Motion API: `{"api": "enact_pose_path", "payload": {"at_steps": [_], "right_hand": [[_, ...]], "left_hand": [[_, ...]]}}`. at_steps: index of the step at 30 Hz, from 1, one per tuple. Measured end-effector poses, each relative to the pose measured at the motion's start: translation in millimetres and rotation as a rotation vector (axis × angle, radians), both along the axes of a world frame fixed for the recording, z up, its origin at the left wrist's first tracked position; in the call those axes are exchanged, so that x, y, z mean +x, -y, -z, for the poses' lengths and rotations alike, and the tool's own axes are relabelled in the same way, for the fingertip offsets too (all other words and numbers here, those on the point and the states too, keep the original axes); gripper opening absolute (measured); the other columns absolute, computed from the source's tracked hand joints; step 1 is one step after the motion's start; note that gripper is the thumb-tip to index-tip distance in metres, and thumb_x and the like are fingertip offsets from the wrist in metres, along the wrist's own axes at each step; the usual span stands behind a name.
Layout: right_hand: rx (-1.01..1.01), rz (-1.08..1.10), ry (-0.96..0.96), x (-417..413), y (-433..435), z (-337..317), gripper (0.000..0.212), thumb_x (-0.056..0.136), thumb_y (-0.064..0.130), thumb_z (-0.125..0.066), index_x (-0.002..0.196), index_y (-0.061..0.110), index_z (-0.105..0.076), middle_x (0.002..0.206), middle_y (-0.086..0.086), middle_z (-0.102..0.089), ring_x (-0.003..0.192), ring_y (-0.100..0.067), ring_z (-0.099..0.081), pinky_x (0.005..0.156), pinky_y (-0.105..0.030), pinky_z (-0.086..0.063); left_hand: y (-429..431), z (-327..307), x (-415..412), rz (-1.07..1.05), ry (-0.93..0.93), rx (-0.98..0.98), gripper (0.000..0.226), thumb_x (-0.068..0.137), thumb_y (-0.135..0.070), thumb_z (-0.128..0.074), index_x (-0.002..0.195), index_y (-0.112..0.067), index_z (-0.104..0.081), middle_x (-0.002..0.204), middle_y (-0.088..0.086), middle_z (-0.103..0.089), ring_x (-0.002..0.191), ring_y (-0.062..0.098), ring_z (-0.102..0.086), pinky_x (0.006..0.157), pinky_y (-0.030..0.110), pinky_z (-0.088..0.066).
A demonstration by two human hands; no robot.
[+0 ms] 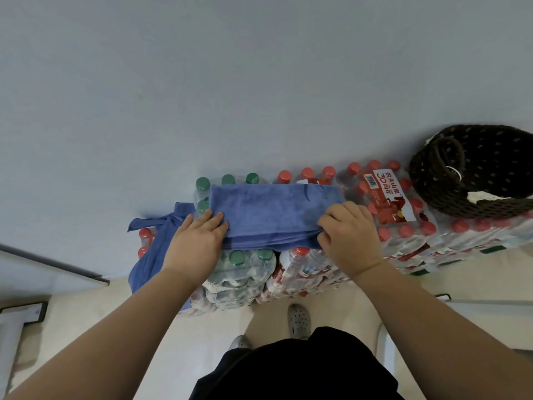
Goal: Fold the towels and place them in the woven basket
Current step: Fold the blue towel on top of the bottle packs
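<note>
The left hand (199,238) is pressing flat on the folded blue towel (268,209), lying left of the woven basket (432,180), while the right hand (349,229) is gripping its layered edge — lifting it one-sided off the bumpy bottle packs (239,272) is risking the folds sliding open.

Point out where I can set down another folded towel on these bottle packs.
Free: the red-capped pack between the right hand and the woven basket, plus most of the basket's inside. Crowded: the middle, where the left hand presses and the right hand pinches the folded towel; the left end, draped by the loose towel.
</note>
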State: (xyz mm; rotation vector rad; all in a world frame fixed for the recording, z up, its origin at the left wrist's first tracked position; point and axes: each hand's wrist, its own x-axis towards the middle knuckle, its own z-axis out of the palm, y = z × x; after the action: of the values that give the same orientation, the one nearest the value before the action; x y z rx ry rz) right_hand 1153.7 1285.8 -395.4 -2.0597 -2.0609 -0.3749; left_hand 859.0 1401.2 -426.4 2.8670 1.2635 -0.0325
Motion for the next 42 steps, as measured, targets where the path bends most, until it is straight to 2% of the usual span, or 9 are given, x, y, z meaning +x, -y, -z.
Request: {"api": "enact_pose_path", "payload": {"at_steps": [4, 7, 10, 13, 17, 26, 35, 40, 42], "right_hand": [[-0.268, 0.057, -0.025, -10, 18, 13, 0.027, 0.081, 0.038, -0.051, 0.068, 0.018, -0.064, 0.071, 0.004, -0.051, 0.077, -0.02, -0.05, 0.079, -0.04, -0.046], [-0.233, 0.142, -0.122, -18, 15, 9, 0.041, 0.085, 0.052, -0.048, 0.068, 0.019, -0.063, 0.071, 0.004, -0.052, 0.078, -0.02, -0.049, 0.081, -0.041, -0.044], [-0.274, 0.211, -0.136, -34, -8, -1, 0.056, 0.092, 0.061, -0.033, 0.109, 0.02, -0.067, 0.107, -0.004, -0.063, 0.106, -0.027, -0.054, 0.099, -0.046, -0.04], [-0.49, 0.273, -0.203, -54, -40, -3, 0.073, 0.096, 0.068, -0.018, 0.156, 0.027, -0.023, 0.164, -0.014, -0.015, 0.149, -0.04, -0.014, 0.12, -0.057, -0.009], [-0.63, 0.306, -0.198, -60, -52, 30, 0.073, 0.096, 0.07, -0.016, 0.156, 0.04, 0.012, 0.161, -0.004, 0.031, 0.148, -0.039, 0.024, 0.117, -0.064, 0.01], [-0.542, 0.21, -0.099, -37, -56, 44, 0.086, 0.079, 0.082, 0.004, 0.155, 0.043, 0.008, 0.165, -0.005, 0.022, 0.15, -0.039, 0.019, 0.118, -0.064, 0.006], [-0.548, 0.193, -0.099, -37, -57, 44, 0.087, 0.078, 0.08, 0.005, 0.155, 0.042, 0.009, 0.164, -0.005, 0.023, 0.149, -0.038, 0.022, 0.117, -0.063, 0.008], [-0.533, 0.17, -0.221, -33, -57, 42, 0.083, 0.08, 0.079, 0.004, 0.155, 0.044, 0.007, 0.162, 0.002, 0.025, 0.149, -0.031, 0.025, 0.116, -0.056, 0.016], [-0.447, 0.153, -0.492, -27, -57, 40, 0.073, 0.092, 0.071, -0.009, 0.157, 0.038, -0.009, 0.166, 0.006, 0.006, 0.153, -0.024, 0.013, 0.12, -0.052, 0.012]], "left_hand": [[4, 2, -12, 0.029, -0.002, -0.024, 0.054, 0.064, -0.001, -0.085, 0.116, -0.008, -0.073, 0.127, 0.014, -0.067, 0.115, 0.038, -0.064, 0.093, 0.059, -0.052], [5, 2, -15, 0.035, 0.019, -0.043, 0.038, 0.083, -0.015, -0.071, 0.121, -0.011, -0.07, 0.133, 0.013, -0.063, 0.118, 0.038, -0.062, 0.097, 0.058, -0.05], [8, -6, -13, -0.052, 0.114, -0.148, 0.053, 0.093, -0.048, -0.041, 0.126, -0.016, -0.067, 0.139, 0.011, -0.059, 0.122, 0.034, -0.059, 0.1, 0.053, -0.049], [9, -12, -5, -0.204, 0.21, -0.209, 0.057, 0.096, -0.052, -0.032, 0.142, -0.023, -0.052, 0.152, 0.016, -0.043, 0.133, 0.038, -0.046, 0.109, 0.051, -0.039], [2, -11, 10, -0.301, 0.108, -0.258, 0.057, 0.102, -0.05, -0.031, 0.156, -0.034, -0.022, 0.163, 0.02, -0.011, 0.149, 0.04, -0.015, 0.121, 0.053, -0.014], [1, -6, 24, -0.25, 0.027, -0.312, 0.071, 0.102, -0.047, -0.038, 0.158, -0.019, -0.005, 0.167, 0.007, 0.001, 0.153, 0.025, 0.005, 0.123, 0.052, -0.001], [13, -28, 30, -0.249, 0.438, -0.449, 0.085, 0.088, -0.014, -0.06, 0.158, -0.018, -0.012, 0.166, -0.001, 0.001, 0.142, 0.024, -0.031, 0.1, 0.026, -0.04], [24, -61, 51, -0.198, 0.604, -0.523, 0.085, 0.084, -0.003, -0.057, 0.157, -0.02, -0.017, 0.164, -0.012, -0.004, 0.145, 0.004, -0.014, 0.102, 0.009, -0.023], [26, -74, 63, -0.128, 0.603, -0.536, 0.085, 0.081, -0.004, -0.059, 0.156, -0.02, -0.022, 0.157, -0.019, -0.007, 0.143, -0.005, -0.01, 0.104, 0.001, -0.014]]}}
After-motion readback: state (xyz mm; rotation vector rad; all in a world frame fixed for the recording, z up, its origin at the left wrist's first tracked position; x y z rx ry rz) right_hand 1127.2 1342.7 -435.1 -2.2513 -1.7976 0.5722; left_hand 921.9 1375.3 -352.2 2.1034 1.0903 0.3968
